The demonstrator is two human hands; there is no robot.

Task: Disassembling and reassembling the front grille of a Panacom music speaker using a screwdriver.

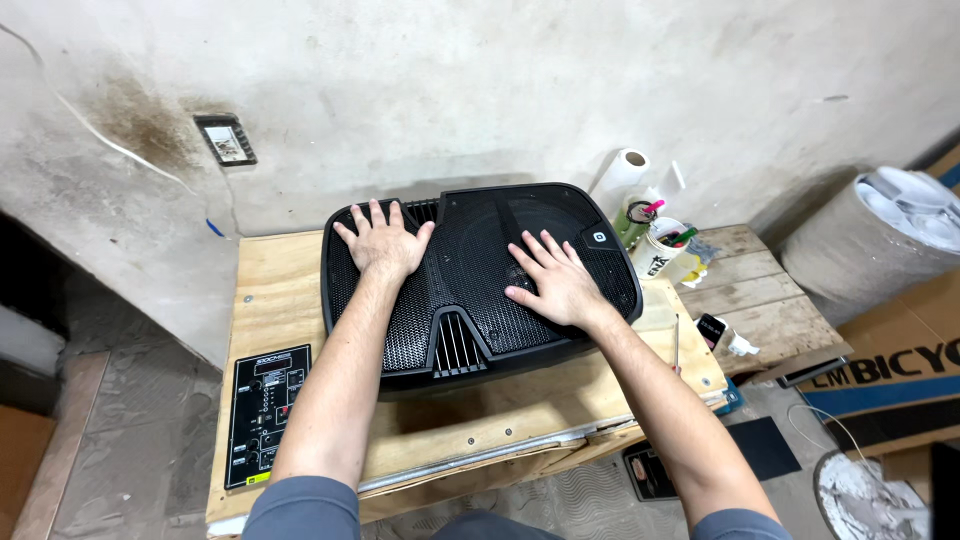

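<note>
Even, soft indoor light, faint shadows, sharp focus, wide-angle bending at edges

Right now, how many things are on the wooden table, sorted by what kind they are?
Speaker: 1, with left hand and right hand flat on it
Control panel: 1
Paper roll: 1
Cups of pens: 2
Screwdriver: 1
Total: 6

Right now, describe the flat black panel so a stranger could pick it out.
Start at the plywood table with the big black speaker under both hands. The control panel lies flat at the table's front left corner, beside the left forearm. It alone is thin, rectangular and dotted with small knobs.
</note>
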